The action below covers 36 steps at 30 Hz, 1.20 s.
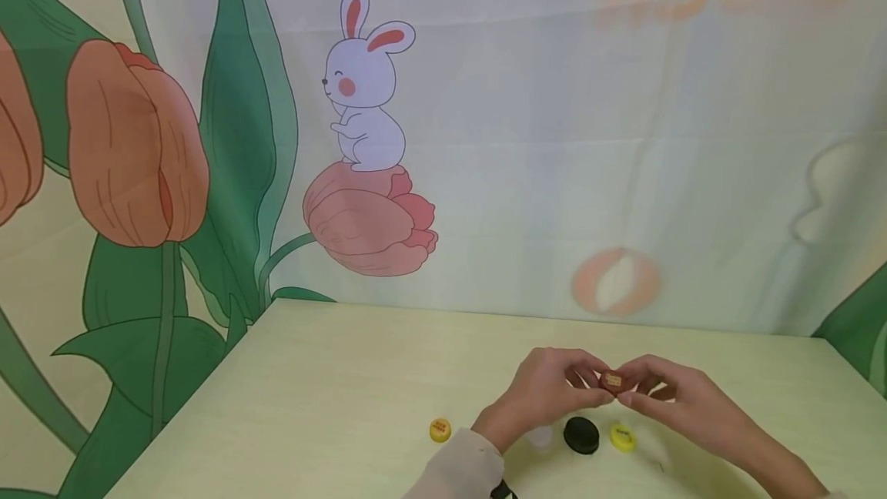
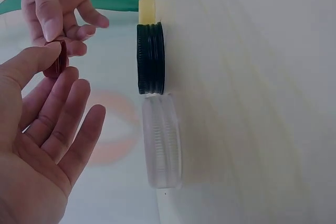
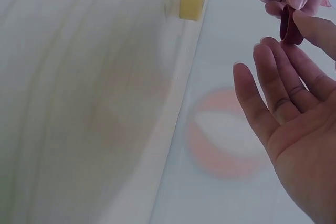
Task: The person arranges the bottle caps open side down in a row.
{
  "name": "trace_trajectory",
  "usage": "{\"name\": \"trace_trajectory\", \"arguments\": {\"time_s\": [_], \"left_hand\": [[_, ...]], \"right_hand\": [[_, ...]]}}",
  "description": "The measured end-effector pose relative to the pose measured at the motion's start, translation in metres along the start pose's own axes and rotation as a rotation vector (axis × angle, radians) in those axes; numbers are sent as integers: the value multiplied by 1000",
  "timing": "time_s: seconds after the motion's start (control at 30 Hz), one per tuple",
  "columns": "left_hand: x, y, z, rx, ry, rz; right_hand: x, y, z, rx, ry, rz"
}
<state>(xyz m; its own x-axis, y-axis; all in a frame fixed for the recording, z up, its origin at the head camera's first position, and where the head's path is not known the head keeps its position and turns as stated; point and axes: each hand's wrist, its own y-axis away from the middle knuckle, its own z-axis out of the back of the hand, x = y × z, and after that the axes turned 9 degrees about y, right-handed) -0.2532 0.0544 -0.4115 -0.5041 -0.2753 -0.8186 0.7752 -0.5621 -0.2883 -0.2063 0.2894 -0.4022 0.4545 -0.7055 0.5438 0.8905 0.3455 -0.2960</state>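
A small dark red bottle cap (image 1: 613, 382) is held up above the table between both hands. My left hand (image 1: 550, 387) pinches it from the left with thumb and fingertips; my right hand (image 1: 682, 391) pinches the other side. Pale printing shows on its top in the head view, and its hollow side appears in the right wrist view. Below the hands lie a black cap (image 1: 581, 436) and a yellow cap (image 1: 622, 438). A clear white cap (image 2: 161, 141) stands beside the black one, partly hidden by my left wrist in the head view.
An orange-yellow cap (image 1: 440, 430) with red print lies on the pale table (image 1: 333, 383), left of my left sleeve. Behind the table's back edge hangs a cloth backdrop (image 1: 513, 137) with tulips and a rabbit.
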Motion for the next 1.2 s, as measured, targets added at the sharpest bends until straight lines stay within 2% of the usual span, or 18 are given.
{"name": "trace_trajectory", "arguments": {"time_s": [0.23, 0.4, 0.57, 0.73, 1.0, 1.2], "left_hand": [[1, 1, -1, 20, 28, -29], [0, -1, -4, 34, 33, -48], [-2, -5, -8, 59, -48, -50], [-8, -12, -12, 104, -151, -26], [-16, -26, -20, 194, -316, -50], [-21, -31, -29, 271, -343, -37]], "right_hand": [[-4, 0, -1, -10, 31, 29], [-6, 2, 2, 20, 48, 50], [-8, 1, 8, 58, 76, 78], [-13, 3, 15, 99, 104, 94], [-26, 8, 23, 128, 97, 138], [-37, 13, 25, 174, 88, 135]]}}
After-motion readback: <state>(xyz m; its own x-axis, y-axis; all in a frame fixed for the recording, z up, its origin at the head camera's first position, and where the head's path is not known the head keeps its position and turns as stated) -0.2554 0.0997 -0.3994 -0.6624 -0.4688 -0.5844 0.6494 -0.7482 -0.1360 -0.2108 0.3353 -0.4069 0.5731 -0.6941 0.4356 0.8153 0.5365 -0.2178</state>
